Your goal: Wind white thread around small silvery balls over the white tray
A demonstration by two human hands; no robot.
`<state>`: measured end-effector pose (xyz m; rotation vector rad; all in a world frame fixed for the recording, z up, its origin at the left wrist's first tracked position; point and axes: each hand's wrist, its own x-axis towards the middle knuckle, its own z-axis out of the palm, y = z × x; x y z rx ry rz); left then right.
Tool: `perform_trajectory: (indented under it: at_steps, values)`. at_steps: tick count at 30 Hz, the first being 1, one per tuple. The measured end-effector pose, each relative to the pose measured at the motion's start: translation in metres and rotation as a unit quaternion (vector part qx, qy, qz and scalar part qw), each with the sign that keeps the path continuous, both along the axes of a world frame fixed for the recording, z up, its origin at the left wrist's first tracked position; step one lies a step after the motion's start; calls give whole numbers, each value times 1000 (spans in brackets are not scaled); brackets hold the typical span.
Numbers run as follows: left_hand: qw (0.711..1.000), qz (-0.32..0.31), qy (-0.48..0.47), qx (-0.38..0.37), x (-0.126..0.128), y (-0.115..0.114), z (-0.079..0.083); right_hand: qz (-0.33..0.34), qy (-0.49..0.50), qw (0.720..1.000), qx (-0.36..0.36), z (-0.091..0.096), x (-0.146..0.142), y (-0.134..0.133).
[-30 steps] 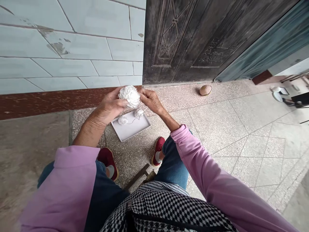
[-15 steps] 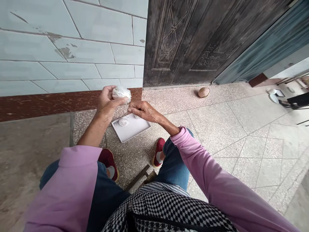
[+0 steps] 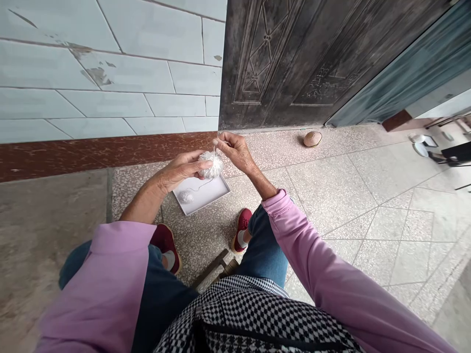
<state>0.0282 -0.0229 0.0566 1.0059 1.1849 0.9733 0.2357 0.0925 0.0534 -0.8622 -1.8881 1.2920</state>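
My left hand grips a fluffy white ball of yarn, fingers behind it and thumb across its front. At the ball's upper right, my right hand pinches a short white strand that runs down to the ball. Below both hands lies a shallow white tray on the floor. In its left part sits a smaller ball of white yarn, and a thin strand trails from it across the tray up towards the held ball.
A round tan object with a dark rim stands by the dark carved door. Pale wall tiles rise ahead on the left. My red shoes flank the tray, and a wooden stool part shows between my legs.
My left hand has moved right and down with the yarn ball. My right hand has risen to its upper right. The ball in the tray has shifted slightly down and left.
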Motion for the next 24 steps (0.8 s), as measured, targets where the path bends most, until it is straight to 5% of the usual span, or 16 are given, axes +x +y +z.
perform_trajectory:
  at_steps: [7,15,20,24]
  values:
    - [997,-10,-75,31,-7,5,-7,16,5,1000,-25,-15,-8,6]
    - [970,160,-153,101,-12,19,-7,44,-40,998,-1,-16,-10,-1]
    - [954,234,-135,131,-22,26,-13,135,-102,984,64,-10,-10,-22]
    - [939,314,-86,110,-20,31,-22,181,-126,974,49,-2,-11,-34]
